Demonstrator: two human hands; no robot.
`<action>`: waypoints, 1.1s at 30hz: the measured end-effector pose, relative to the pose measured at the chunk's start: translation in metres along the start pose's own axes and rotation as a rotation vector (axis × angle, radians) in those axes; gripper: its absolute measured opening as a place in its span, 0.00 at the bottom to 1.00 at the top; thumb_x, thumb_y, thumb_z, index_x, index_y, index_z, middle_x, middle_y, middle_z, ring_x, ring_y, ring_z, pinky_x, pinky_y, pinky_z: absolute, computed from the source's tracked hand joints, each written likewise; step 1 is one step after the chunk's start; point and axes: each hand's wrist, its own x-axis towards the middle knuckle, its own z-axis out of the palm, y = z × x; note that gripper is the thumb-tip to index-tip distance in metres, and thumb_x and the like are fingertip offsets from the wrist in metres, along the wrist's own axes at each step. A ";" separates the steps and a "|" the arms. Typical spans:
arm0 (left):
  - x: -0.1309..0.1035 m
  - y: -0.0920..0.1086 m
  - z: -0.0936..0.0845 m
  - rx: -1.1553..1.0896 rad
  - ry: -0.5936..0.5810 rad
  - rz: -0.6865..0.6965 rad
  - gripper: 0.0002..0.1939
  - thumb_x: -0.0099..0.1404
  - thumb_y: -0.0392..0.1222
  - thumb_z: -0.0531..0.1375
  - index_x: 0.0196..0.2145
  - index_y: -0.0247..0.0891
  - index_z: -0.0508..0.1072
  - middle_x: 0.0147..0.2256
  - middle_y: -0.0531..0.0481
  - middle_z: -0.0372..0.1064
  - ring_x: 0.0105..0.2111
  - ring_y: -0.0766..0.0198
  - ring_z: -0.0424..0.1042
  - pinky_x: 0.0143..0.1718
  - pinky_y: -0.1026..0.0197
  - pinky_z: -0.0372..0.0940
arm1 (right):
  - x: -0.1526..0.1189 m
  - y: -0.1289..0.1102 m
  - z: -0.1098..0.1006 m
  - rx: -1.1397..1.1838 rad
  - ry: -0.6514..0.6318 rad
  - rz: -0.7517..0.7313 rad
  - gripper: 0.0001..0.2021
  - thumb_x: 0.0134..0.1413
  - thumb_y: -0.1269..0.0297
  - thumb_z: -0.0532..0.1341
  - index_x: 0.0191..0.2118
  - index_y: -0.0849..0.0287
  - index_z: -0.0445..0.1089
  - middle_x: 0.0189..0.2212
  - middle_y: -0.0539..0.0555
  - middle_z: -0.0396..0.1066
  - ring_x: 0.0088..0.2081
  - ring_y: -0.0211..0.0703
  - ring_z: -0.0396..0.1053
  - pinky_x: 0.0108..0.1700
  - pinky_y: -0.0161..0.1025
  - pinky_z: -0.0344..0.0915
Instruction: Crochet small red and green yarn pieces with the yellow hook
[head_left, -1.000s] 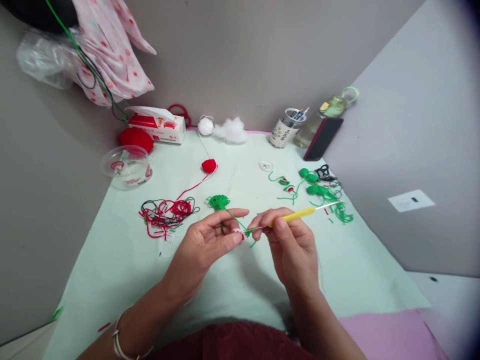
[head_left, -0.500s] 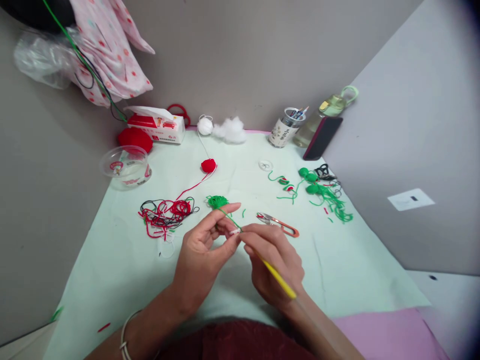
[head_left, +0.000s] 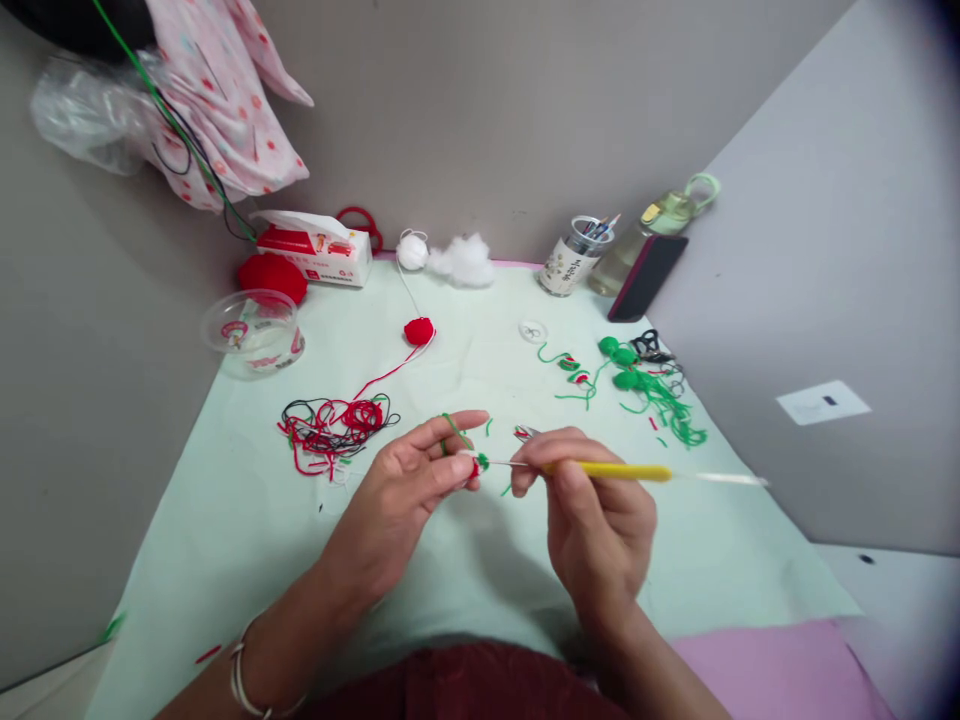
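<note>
My left hand (head_left: 405, 480) pinches a small crochet piece (head_left: 478, 465) in red, white and green between thumb and fingers. Green yarn (head_left: 456, 430) runs over its raised index finger. My right hand (head_left: 600, 510) is closed around the yellow handle of a crochet hook (head_left: 622, 471). The hook's thin metal shaft points left, and its tip meets the green edge of the piece; whether a loop is on it is too small to tell. Thread snips (head_left: 525, 433) lie behind my right hand, mostly covered by it.
A tangle of red and black yarn (head_left: 337, 435) lies left, with a red yarn ball (head_left: 419, 331) behind. Green crocheted pieces (head_left: 626, 380) and yarn ends are at right. A plastic tub (head_left: 274, 345), tissue box (head_left: 330, 260), stuffing (head_left: 463, 262), pen cup (head_left: 568, 265) and phone (head_left: 649, 280) line the back.
My right hand has moved right and turned, so the hook now lies nearly level instead of slanting toward me. The piece's red and green parts now show. The green yarn bundle behind is hidden.
</note>
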 end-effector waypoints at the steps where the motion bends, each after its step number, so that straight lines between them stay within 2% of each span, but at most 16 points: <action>1: -0.001 -0.001 0.000 0.028 -0.011 0.019 0.17 0.62 0.40 0.74 0.50 0.45 0.86 0.35 0.53 0.73 0.36 0.64 0.72 0.46 0.60 0.67 | 0.002 0.000 0.001 0.040 -0.010 0.039 0.11 0.74 0.64 0.59 0.43 0.52 0.81 0.34 0.54 0.79 0.32 0.44 0.75 0.36 0.45 0.74; 4: -0.003 -0.005 0.002 0.104 -0.025 0.054 0.19 0.63 0.41 0.74 0.52 0.49 0.85 0.37 0.53 0.75 0.39 0.63 0.73 0.49 0.59 0.66 | 0.005 0.000 0.004 -0.015 -0.055 0.027 0.09 0.72 0.64 0.62 0.42 0.52 0.82 0.37 0.55 0.82 0.36 0.46 0.77 0.35 0.44 0.75; 8: -0.003 -0.010 0.005 0.097 0.050 0.096 0.20 0.64 0.42 0.74 0.54 0.49 0.84 0.37 0.54 0.75 0.40 0.64 0.72 0.49 0.61 0.65 | -0.003 0.006 0.006 -0.290 -0.073 -0.145 0.13 0.70 0.71 0.63 0.50 0.46 0.82 0.39 0.53 0.82 0.39 0.46 0.79 0.38 0.44 0.77; 10: -0.001 -0.011 0.006 0.025 0.058 0.046 0.20 0.63 0.42 0.75 0.53 0.46 0.84 0.36 0.53 0.76 0.38 0.65 0.72 0.47 0.61 0.66 | -0.008 0.009 0.006 -0.445 -0.090 -0.240 0.17 0.69 0.72 0.64 0.55 0.43 0.81 0.44 0.55 0.82 0.43 0.48 0.79 0.41 0.45 0.77; 12: 0.001 -0.009 0.006 -0.062 0.042 -0.048 0.19 0.61 0.43 0.76 0.50 0.42 0.86 0.36 0.51 0.76 0.36 0.65 0.72 0.46 0.60 0.68 | -0.009 0.010 0.004 -0.461 -0.070 -0.268 0.18 0.69 0.73 0.63 0.55 0.43 0.81 0.44 0.55 0.82 0.43 0.48 0.79 0.41 0.45 0.77; 15: 0.004 -0.004 0.005 -0.149 0.058 -0.106 0.15 0.58 0.41 0.77 0.43 0.39 0.87 0.37 0.50 0.77 0.35 0.66 0.73 0.45 0.60 0.70 | -0.003 0.008 0.001 -0.183 0.015 -0.087 0.13 0.72 0.71 0.61 0.49 0.47 0.82 0.37 0.53 0.80 0.36 0.43 0.76 0.38 0.43 0.74; 18: 0.004 -0.002 0.005 -0.118 0.061 -0.046 0.15 0.57 0.40 0.77 0.43 0.40 0.87 0.33 0.52 0.76 0.33 0.67 0.73 0.44 0.60 0.69 | 0.004 0.007 0.000 0.104 -0.004 0.104 0.11 0.73 0.65 0.61 0.43 0.50 0.83 0.35 0.53 0.79 0.32 0.41 0.74 0.34 0.41 0.73; 22: 0.001 -0.003 0.009 0.016 0.024 0.013 0.15 0.61 0.40 0.75 0.46 0.42 0.87 0.29 0.53 0.75 0.33 0.64 0.73 0.46 0.58 0.68 | 0.006 0.012 0.002 0.163 -0.056 0.198 0.08 0.70 0.61 0.65 0.42 0.52 0.83 0.37 0.55 0.80 0.36 0.44 0.76 0.38 0.42 0.74; 25: 0.000 -0.004 0.010 0.049 0.016 0.044 0.13 0.62 0.40 0.74 0.46 0.41 0.86 0.31 0.51 0.77 0.33 0.63 0.73 0.46 0.56 0.68 | 0.008 0.014 0.003 0.232 -0.011 0.260 0.09 0.69 0.57 0.66 0.40 0.54 0.82 0.35 0.54 0.80 0.33 0.42 0.75 0.36 0.41 0.75; 29: 0.000 -0.002 0.006 0.080 0.014 0.053 0.13 0.63 0.41 0.73 0.46 0.42 0.87 0.31 0.52 0.76 0.33 0.63 0.73 0.44 0.58 0.68 | 0.011 0.009 0.002 0.278 -0.013 0.289 0.13 0.71 0.54 0.63 0.38 0.55 0.78 0.34 0.53 0.81 0.30 0.42 0.76 0.36 0.42 0.78; 33: -0.002 -0.003 0.003 0.148 0.035 0.104 0.13 0.64 0.41 0.73 0.47 0.46 0.87 0.33 0.52 0.74 0.35 0.64 0.73 0.43 0.60 0.68 | 0.008 0.002 -0.003 0.089 -0.062 0.148 0.11 0.76 0.61 0.57 0.43 0.53 0.77 0.39 0.54 0.83 0.35 0.43 0.80 0.41 0.43 0.78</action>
